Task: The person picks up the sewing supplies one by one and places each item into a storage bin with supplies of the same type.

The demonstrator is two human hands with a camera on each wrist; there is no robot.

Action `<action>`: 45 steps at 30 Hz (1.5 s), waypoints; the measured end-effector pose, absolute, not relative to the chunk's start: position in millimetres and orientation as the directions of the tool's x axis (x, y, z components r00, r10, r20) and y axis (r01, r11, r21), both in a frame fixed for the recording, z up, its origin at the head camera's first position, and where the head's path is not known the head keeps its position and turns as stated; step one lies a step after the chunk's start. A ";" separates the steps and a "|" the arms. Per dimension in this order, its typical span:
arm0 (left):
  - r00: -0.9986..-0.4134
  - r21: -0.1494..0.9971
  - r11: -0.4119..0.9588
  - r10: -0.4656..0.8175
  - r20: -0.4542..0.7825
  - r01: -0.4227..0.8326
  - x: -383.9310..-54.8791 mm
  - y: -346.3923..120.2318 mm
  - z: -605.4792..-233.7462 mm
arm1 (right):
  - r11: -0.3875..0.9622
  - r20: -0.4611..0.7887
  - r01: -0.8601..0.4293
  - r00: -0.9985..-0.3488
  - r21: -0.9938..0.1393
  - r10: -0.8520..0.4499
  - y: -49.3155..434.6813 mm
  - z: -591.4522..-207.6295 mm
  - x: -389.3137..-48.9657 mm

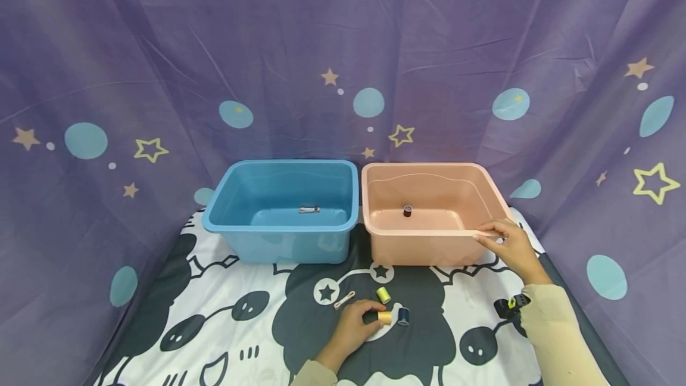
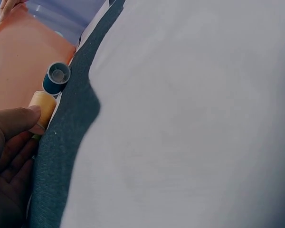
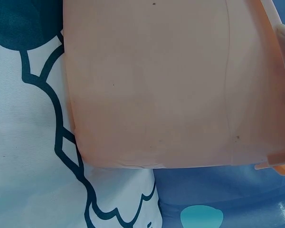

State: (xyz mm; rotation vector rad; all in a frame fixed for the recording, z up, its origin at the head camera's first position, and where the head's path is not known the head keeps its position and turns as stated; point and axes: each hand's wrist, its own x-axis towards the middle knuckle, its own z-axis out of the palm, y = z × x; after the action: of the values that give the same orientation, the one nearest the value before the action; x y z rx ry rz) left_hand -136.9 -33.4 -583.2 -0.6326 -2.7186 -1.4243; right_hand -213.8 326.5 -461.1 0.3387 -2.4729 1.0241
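Note:
My left hand (image 1: pixel 354 325) pinches a yellow-orange spool of thread (image 1: pixel 384 317) between thumb and fingers, close over the cloth. In the left wrist view the thumb lies along the side of that spool (image 2: pixel 43 108). Right beside it stands a dark blue spool (image 1: pixel 404 316), and just behind lies a lime-yellow spool (image 1: pixel 383 295). A small pale clip-like item (image 1: pixel 345 299) rests left of them. My right hand (image 1: pixel 511 249) grips the front rim of the pink bin (image 1: pixel 423 249) near its right corner. Inside that bin is a dark brown spool (image 1: pixel 407 211).
A blue bin (image 1: pixel 284 246) stands left of the pink one, holding a small nail clipper (image 1: pixel 309 209). Beneath everything spreads a black-and-white patterned cloth (image 1: pixel 230 308). A purple curtain (image 1: pixel 300 106) with stars and dots hangs behind the bins and at both sides.

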 end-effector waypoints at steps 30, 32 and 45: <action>-0.921 0.780 0.508 0.320 0.223 0.365 -140.2 -34.8 -579.4 | 0.698 0.481 -0.375 -0.875 -0.610 -0.050 325.9 -460.0 -213.8; -0.920 0.781 0.505 0.321 0.226 0.368 -140.0 -34.6 -579.1 | 0.698 0.476 -0.371 -0.878 -0.613 -0.049 326.0 -460.0 -213.8; -0.917 0.778 0.501 0.315 0.244 0.379 -139.3 -34.2 -572.5 | 0.694 0.471 -0.369 -0.881 -0.618 -0.049 325.4 -460.7 -213.2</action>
State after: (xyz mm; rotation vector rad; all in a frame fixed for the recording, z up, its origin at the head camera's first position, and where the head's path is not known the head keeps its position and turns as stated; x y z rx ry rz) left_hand -139.3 -34.2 -572.5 -0.6154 -2.6606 -1.4057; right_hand -213.2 325.4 -460.7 0.3232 -2.4830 1.0353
